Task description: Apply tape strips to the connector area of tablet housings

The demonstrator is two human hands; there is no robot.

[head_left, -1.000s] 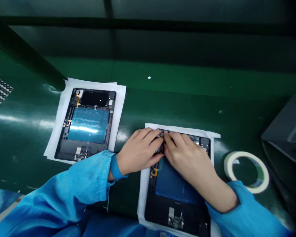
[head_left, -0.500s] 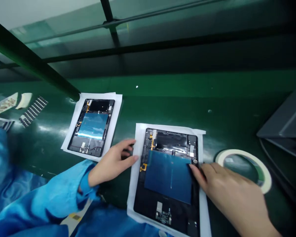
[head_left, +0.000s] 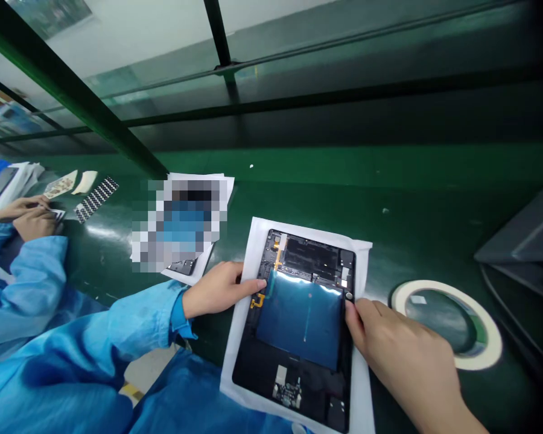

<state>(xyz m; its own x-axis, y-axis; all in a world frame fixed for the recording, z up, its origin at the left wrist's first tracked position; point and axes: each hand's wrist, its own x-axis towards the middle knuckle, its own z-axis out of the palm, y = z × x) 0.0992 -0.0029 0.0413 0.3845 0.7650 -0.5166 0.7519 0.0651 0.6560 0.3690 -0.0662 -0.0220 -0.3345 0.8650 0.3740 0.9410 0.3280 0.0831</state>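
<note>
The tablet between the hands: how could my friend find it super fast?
Look at the green table, then find the white paper between the left hand and right hand. The open tablet lies on it, blue in the middle. Unlike the blurred tablet farther left, it has a thumb at each side.

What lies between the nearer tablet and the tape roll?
In the head view: the right hand, the edge of the white sheet, and green tabletop.

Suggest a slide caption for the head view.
Left hand and right hand touch opposite sides of an opened tablet on white paper, beside a tape roll.
</note>
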